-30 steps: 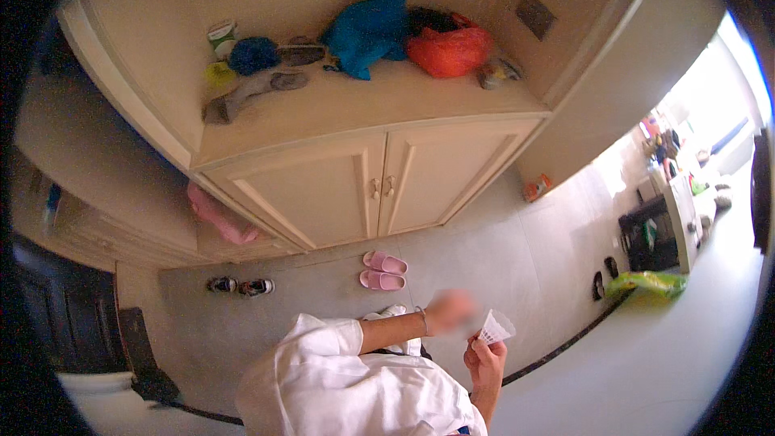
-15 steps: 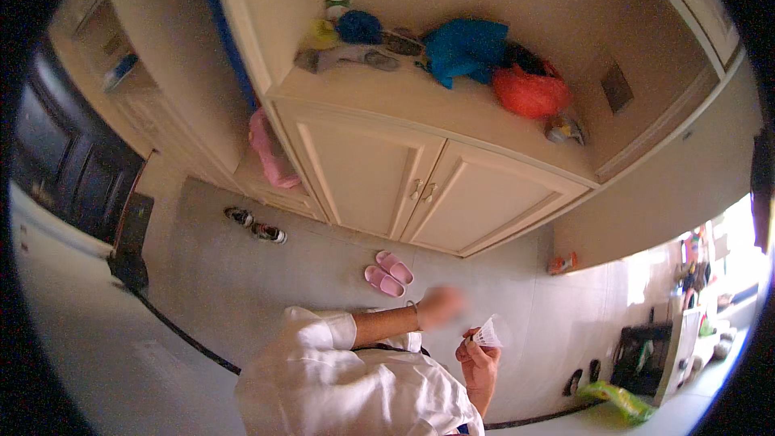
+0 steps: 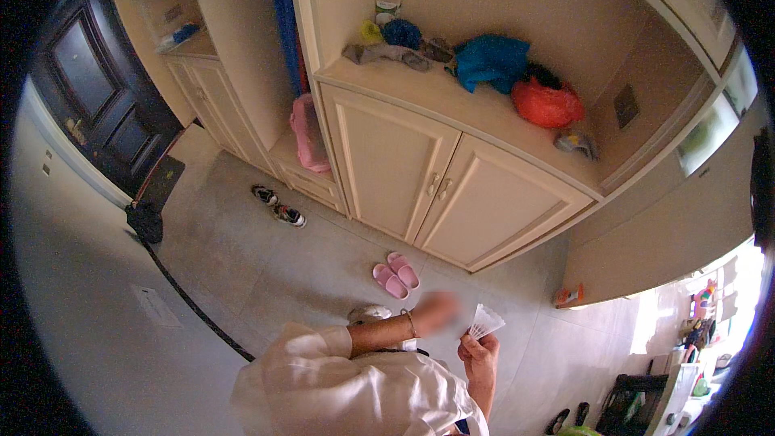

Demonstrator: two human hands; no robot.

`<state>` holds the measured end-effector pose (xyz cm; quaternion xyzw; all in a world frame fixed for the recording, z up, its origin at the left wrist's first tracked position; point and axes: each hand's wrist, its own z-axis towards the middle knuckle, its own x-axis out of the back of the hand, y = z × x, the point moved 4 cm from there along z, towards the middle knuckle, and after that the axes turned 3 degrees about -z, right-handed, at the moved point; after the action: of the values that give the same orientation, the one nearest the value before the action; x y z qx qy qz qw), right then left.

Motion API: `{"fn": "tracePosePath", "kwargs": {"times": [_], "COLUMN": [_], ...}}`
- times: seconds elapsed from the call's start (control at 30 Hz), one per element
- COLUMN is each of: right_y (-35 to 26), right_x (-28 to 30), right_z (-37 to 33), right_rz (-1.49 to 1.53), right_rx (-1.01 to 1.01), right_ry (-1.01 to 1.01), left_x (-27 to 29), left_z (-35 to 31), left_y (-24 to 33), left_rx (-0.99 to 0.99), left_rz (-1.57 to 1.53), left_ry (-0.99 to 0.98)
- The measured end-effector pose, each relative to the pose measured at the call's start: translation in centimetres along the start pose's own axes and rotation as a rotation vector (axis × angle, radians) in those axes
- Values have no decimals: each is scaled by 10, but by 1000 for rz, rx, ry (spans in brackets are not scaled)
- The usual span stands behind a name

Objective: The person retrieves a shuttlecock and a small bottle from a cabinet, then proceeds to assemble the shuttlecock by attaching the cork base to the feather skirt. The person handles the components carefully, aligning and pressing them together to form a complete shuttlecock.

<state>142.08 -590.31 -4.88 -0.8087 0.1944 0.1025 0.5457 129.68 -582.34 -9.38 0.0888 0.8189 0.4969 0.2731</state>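
A white shuttlecock [image 3: 485, 320] is in my right hand [image 3: 479, 350], pinched near its base with the feathered skirt pointing up. The fingertips and thumb cover the cork end. My left hand [image 3: 436, 312] is just left of the shuttlecock and apart from it. A blur smears its fingers, so whether it holds anything is hidden. A bracelet [image 3: 409, 323] circles the left wrist. Below the left forearm a white shoe [image 3: 369, 313] shows on the floor.
Pink slippers [image 3: 396, 275] lie ahead on the grey floor, dark sneakers [image 3: 278, 205] farther left. A cream cabinet [image 3: 395, 164] stands beyond, bearing a blue cloth [image 3: 490, 63] and a red bag [image 3: 549, 103]. A dark door [image 3: 105, 81] is far left; a black chair [image 3: 632, 405] lower right.
My view has turned, bringing more of the dark door in at the left. The shuttlecock's skirt has tipped slightly and it stays in my right hand. A white shoe has come into sight.
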Motion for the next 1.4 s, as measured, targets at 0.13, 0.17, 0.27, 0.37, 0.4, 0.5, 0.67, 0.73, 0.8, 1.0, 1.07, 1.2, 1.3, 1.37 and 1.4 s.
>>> {"fn": "tracePosePath", "kwargs": {"times": [0.13, 0.17, 0.27, 0.37, 0.4, 0.5, 0.67, 0.73, 0.8, 1.0, 1.07, 1.2, 1.3, 1.37, 1.4], "right_y": [-3, -4, -5, -8, -8, 0, -5, -7, -8, -6, -7, -10, -11, -12, -12], "right_x": [3, 1, -4, -14, -16, -13, -20, -21, -21, -8, -4, -3, -3, -1, -1], "right_z": [-2, 0, 1, 3, 3, 9, 9, 9, 8, 5, 3, -1, -4, -5, -6], "right_rz": [-72, -100, -173, -170, -160, -43, -52, -55, -54, -96, -86, -93, -115, -98, -87], "right_rx": [24, 35, 44, 11, -5, -42, -39, -42, -39, -22, -16, 26, 37, 16, 3], "right_ry": [-27, -28, -67, -121, -134, -123, -135, -144, -161, -76, -95, -113, -115, -114, -111], "left_x": [-5, -5, -3, 6, 8, 6, 13, 14, 13, 4, 2, -2, -7, -9, -10], "left_z": [-2, -3, -6, 1, -1, -19, -16, -14, -15, -13, -12, -8, -8, -7, -9], "left_y": [-7, -5, -5, -24, -25, -1, -11, -13, -12, -8, -8, -8, -6, -7, -8], "left_rx": [185, 181, 107, -9, -15, 75, 57, 36, 52, 132, 142, 147, 141, 135, 131], "left_rz": [-210, -223, -147, -175, -195, -279, -337, -302, -312, -422, -424, -370, -345, -334, -330], "left_ry": [30, 35, 52, 39, 45, 103, 115, 129, 133, 99, 75, 97, 105, 85, 87]}}
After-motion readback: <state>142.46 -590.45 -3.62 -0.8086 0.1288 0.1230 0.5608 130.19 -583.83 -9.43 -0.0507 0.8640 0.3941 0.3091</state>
